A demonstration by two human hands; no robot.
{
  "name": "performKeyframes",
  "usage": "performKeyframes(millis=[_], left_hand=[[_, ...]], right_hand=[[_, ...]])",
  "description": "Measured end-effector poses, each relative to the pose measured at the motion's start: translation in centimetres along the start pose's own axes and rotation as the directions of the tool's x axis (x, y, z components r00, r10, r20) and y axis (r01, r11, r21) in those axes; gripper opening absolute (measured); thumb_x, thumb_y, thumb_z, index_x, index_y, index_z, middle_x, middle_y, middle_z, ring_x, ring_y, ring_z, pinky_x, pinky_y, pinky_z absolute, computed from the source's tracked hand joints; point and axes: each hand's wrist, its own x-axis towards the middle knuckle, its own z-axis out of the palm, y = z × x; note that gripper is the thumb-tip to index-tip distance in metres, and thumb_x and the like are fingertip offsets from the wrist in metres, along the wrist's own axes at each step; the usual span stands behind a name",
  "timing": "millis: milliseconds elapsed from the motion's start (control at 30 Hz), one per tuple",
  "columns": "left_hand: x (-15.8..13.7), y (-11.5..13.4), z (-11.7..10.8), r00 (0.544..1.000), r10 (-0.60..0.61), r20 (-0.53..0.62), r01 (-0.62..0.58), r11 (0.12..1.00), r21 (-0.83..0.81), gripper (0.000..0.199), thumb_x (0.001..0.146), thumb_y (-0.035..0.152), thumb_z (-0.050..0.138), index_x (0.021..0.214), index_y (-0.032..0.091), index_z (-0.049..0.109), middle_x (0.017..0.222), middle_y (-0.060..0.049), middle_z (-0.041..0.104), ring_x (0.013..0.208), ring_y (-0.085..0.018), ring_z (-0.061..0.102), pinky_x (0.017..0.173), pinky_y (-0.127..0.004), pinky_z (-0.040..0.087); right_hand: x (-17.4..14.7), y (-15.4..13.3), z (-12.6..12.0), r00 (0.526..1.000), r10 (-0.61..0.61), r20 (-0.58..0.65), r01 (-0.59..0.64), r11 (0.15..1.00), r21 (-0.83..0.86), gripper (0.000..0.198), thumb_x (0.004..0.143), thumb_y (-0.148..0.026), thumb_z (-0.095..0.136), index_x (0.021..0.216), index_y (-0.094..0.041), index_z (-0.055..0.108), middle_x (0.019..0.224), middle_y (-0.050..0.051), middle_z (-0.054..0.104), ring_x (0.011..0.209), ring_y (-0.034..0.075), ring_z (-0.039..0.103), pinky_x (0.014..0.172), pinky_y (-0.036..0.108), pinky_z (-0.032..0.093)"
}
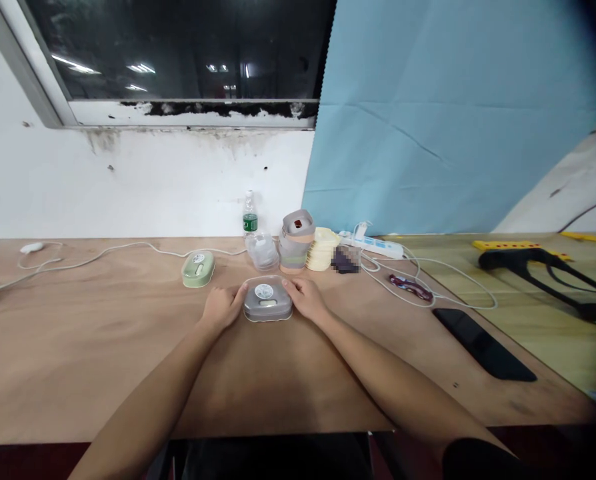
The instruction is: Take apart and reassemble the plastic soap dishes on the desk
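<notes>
A grey lidded box (269, 311) with rounded corners lies flat on the table in front of me. Its lid looks clear and carries a round white label and a small pale oval piece. My left hand (224, 305) grips the box's left side, thumb against the edge and fingers curled. On the opposite side my right hand (305, 298) holds it too, with the thumb on the upper right corner. A similar green box (198, 269), also with a round label, rests beyond my left hand.
Behind the box stand clear plastic containers (263, 252), stacked grey and beige containers (297, 243), cream trays (323, 250) and a bottle (249, 213). To the right lie a power strip (381, 247), white cables, glasses (411, 287) and a black phone (483, 343).
</notes>
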Motion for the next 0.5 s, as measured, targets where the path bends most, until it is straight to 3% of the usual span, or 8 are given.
performKeyframes(millis=[167,500], left_hand=[[0.5,0.1,0.9,0.997,-0.072,0.002,0.072,0.993,0.092,0.068,0.097,0.052,0.016,0.060,0.018,0.062,0.066,-0.010,0.067,0.066,-0.020,0.061,0.058,-0.029,0.028],[1.3,0.0,1.6,0.995,-0.088,0.037,0.082,0.987,0.138,0.071,0.097,0.052,0.014,0.065,0.018,0.067,0.071,-0.012,0.069,0.071,-0.022,0.063,0.061,-0.030,0.033]], right_hand=[[0.0,0.6,0.3,0.999,0.009,0.040,-0.003,0.991,-0.132,0.054,0.091,-0.055,0.035,0.054,-0.018,0.051,0.055,0.002,0.056,0.055,0.013,0.049,0.051,0.025,0.023],[0.4,1.2,0.2,0.997,-0.008,0.074,0.028,0.962,-0.273,0.053,0.092,-0.050,0.034,0.055,-0.018,0.055,0.058,0.004,0.061,0.055,0.013,0.049,0.052,0.027,0.020]])
